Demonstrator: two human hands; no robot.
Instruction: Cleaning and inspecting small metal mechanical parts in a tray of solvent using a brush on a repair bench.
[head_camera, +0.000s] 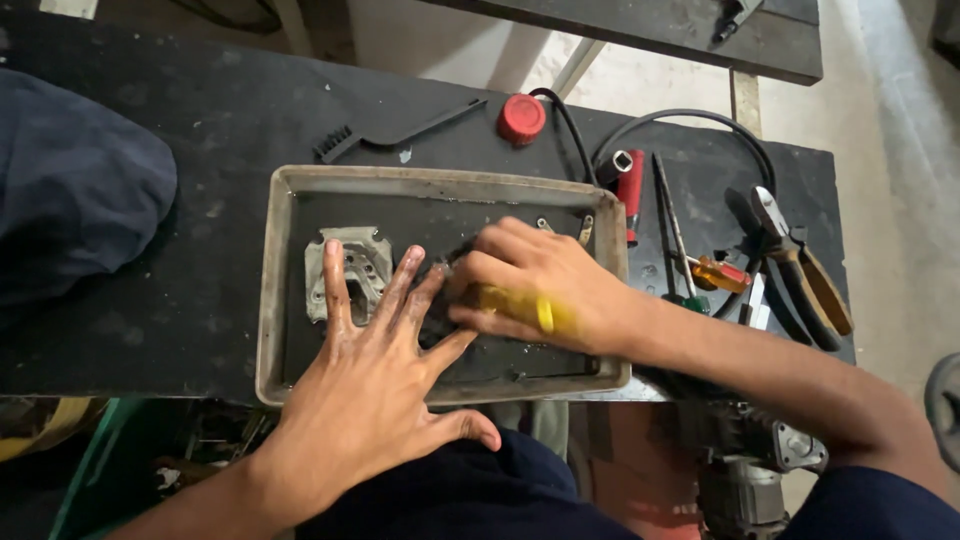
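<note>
While the left hand (375, 375) lies flat with its fingers spread wide, it presses down inside a shallow tray (275, 300) that sits near the front edge of the bench (200, 130). The palm overhangs the tray's front rim. The index finger lies across a pale metal plate (352, 262), and the remaining fingers reach toward a dark part (437, 290) at the tray's middle. The hand grips nothing.

The right hand (535, 285) is curled closed around a tool with a yellow handle (520, 305); only the handle shows between the fingers. The tool's working end is hidden under the fingers, so its type cannot be determined. The fingertips point toward the dark part, which both hands meet.

The tray is rectangular and grey-beige, with a raised rim and a dark, soiled floor. The plate is light grey and roughly square with notched corners, and it carries several small holes. It lies flat in the left half of the tray. The dark part is largely covered by the hands, and its shape cannot be determined.

Behind the tray, toward the far edge, lie a black brush (390, 130) and a red knob (522, 118) with a black cable (690, 118). At the right end of the bench lie a red-handled tool (630, 185), a thin screwdriver (672, 225) and pliers (800, 265) with brown grips. A dark blue cloth (75, 190) covers the left end of the bench.
</note>
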